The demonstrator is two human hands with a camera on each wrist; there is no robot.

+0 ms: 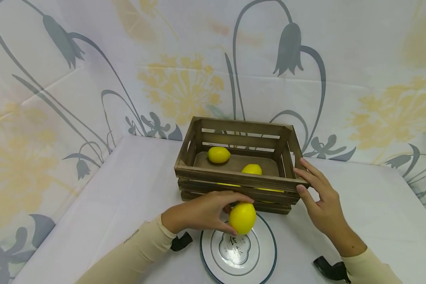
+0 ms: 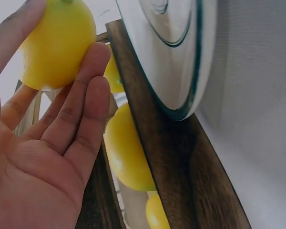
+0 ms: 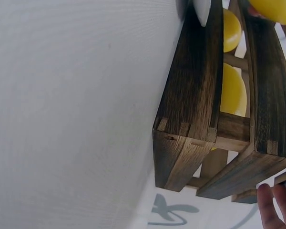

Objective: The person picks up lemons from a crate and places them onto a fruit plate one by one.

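A yellow lemon (image 1: 242, 218) is pinched between the thumb and fingers of my left hand (image 1: 207, 211), in front of the crate and above the plate. The same lemon (image 2: 62, 45) fills the upper left of the left wrist view. My right hand (image 1: 323, 203) touches the right end of the brown slatted wooden crate (image 1: 234, 177), its fingers at the top rim. Inside the crate lie several lemons, one at the back left (image 1: 218, 155) and another nearer the front (image 1: 252, 169); the front slats partly hide others.
A white plate (image 1: 234, 266) with a dark rim and printed characters lies before the crate. Black curved objects, partly covered by the sleeves, sit at the left (image 1: 181, 241) and right (image 1: 330, 269). A flower-patterned cloth (image 1: 198, 39) hangs behind the white tabletop.
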